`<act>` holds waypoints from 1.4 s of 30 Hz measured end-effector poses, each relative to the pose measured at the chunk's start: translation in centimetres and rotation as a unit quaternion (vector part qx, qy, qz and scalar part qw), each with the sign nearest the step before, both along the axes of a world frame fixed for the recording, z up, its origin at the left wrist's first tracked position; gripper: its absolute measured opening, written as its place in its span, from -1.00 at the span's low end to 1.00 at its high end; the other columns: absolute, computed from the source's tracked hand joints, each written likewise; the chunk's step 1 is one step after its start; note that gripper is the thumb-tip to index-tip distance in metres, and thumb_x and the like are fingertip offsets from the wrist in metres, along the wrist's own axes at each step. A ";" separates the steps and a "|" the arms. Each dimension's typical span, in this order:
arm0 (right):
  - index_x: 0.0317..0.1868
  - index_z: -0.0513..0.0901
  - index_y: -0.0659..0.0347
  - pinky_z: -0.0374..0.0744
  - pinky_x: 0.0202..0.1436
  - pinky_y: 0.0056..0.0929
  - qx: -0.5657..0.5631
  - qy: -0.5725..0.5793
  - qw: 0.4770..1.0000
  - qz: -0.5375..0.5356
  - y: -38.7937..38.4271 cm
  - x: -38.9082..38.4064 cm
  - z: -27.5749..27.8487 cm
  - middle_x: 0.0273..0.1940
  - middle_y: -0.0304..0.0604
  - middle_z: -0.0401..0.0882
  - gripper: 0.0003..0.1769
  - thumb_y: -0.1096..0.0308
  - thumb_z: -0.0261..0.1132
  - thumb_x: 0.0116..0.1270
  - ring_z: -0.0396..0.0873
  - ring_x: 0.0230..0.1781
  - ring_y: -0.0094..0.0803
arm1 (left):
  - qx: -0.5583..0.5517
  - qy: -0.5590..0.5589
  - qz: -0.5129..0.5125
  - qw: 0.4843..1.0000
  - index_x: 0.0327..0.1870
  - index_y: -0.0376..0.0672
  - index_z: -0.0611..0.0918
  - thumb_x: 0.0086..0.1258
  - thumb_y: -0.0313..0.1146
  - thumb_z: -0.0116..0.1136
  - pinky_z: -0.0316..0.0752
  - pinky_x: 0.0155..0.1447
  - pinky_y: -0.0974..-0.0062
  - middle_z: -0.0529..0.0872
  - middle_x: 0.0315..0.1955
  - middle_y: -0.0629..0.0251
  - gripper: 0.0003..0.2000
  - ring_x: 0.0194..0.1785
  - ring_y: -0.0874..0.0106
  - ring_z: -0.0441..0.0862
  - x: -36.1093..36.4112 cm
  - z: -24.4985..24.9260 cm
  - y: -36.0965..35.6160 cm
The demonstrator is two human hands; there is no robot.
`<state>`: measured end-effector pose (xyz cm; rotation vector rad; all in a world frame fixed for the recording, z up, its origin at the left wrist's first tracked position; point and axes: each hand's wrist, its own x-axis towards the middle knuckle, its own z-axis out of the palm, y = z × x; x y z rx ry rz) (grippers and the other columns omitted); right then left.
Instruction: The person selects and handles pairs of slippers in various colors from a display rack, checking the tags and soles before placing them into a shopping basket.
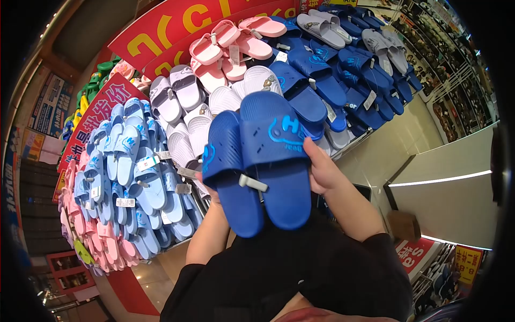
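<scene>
Dark blue slippers (271, 153) are spanning between the right hand (326, 170), gripping one side, half-curled, and the left hand (213, 196), mostly hidden, holding the opposite side; a white fastener (253, 183) is linking them.

Deep-blue slippers (281, 188), bright-blue lettering (290, 127)

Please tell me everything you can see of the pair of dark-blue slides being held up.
The pair of dark-blue slides looks like moulded rubber or foam, with wide ribbed straps, bright-blue lettering including an H, and smooth footbeds. A white fastener appears to join them side by side. Their heel ends face the person, the straps away. The left grip, largely hidden, is at the left slide's outer edge; the right grip holds the right slide's outer edge. The undersides are hidden.
</scene>
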<state>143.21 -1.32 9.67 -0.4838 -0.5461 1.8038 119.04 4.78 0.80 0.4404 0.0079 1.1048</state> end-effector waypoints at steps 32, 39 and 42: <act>0.33 0.42 0.21 0.43 0.35 -0.34 0.092 -0.147 0.984 0.034 -1.6 -6.0 -5.2 0.25 -0.14 0.47 -0.38 0.58 0.32 0.22 0.44 0.27 -0.40 | -0.021 -0.086 0.045 0.995 0.44 -0.17 0.30 0.34 0.31 0.03 0.41 0.39 0.05 0.48 0.31 0.05 -0.17 0.31 0.11 0.49 -0.7 3.7 0.2; 0.33 0.41 0.22 0.42 0.36 -0.22 0.446 -0.465 0.756 -0.118 -0.2 -7.2 -8.2 0.27 -0.08 0.45 -0.38 0.46 0.39 0.26 0.45 0.28 -0.21 | -0.030 -0.087 0.049 0.995 0.43 -0.18 0.31 0.36 0.30 0.01 0.41 0.39 0.05 0.48 0.30 0.04 -0.20 0.31 0.10 0.50 0.8 3.1 -0.3; 0.21 0.51 0.23 0.46 0.32 -0.22 0.425 -0.465 0.776 -0.035 -0.9 -7.6 -7.8 0.17 -0.07 0.53 -0.55 0.38 0.35 0.34 0.51 0.20 -0.18 | -0.031 -0.085 0.051 0.995 0.43 -0.18 0.32 0.37 0.29 -0.01 0.42 0.39 0.05 0.49 0.30 0.04 -0.21 0.31 0.10 0.50 1.4 3.0 -0.5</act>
